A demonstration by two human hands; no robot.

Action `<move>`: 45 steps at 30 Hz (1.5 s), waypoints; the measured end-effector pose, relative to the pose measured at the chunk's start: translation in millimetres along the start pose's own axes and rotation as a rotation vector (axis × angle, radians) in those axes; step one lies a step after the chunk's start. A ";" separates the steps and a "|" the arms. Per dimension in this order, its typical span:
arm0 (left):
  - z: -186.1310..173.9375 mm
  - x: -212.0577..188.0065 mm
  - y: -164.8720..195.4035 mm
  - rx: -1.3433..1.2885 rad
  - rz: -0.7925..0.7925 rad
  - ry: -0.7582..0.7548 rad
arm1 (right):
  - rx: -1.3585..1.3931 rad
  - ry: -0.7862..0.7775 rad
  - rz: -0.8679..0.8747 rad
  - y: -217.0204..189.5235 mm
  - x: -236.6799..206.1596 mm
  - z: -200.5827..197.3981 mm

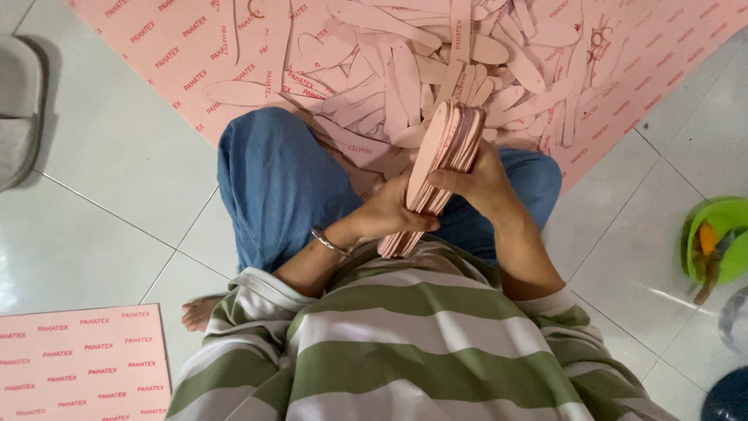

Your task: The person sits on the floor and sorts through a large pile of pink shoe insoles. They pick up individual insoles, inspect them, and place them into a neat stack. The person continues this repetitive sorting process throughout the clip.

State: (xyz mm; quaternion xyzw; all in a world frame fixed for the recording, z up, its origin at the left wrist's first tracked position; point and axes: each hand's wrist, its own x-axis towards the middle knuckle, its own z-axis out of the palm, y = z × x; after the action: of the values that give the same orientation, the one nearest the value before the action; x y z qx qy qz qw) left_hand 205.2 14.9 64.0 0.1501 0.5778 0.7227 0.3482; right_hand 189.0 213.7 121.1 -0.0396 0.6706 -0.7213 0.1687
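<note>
Both hands clasp a thick stack of pink sole-shaped cut-outs [444,152], held on edge above my lap. My left hand [387,212], a thin bangle at its wrist, wraps the stack's lower left side. From the right, my right hand [479,183] presses the stack with its fingers across the flat face. Just beyond my knees lies a loose heap of the same pink cut-outs [436,70], spread over a large pink printed sheet [179,54] on the floor.
I sit on a pale tiled floor in blue jeans and a green-and-white striped shirt. Another pink printed sheet [78,362] lies at the lower left. A grey cushion edge [17,109] is at the far left. A green bowl with tools [721,242] sits at the right.
</note>
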 end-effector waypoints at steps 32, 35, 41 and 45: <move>20.2 -9.3 2.2 0.367 0.348 0.584 | 0.206 -0.041 -0.131 26.1 -15.8 4.1; 18.5 -13.4 10.7 0.534 0.463 0.517 | -0.259 -0.066 -0.318 32.8 -10.7 17.7; 21.6 -16.5 19.4 0.526 0.329 0.446 | -0.095 -0.036 -0.005 34.0 -14.2 34.5; 23.8 -11.6 13.8 0.514 0.252 0.444 | 0.106 0.063 0.181 34.6 -23.4 39.2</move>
State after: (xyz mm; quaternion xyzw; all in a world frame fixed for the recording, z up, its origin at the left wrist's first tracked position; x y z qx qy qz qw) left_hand 223.6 23.2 85.9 0.1422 0.7793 0.6059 0.0732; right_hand 228.7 181.7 95.0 0.0528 0.6373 -0.7385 0.2138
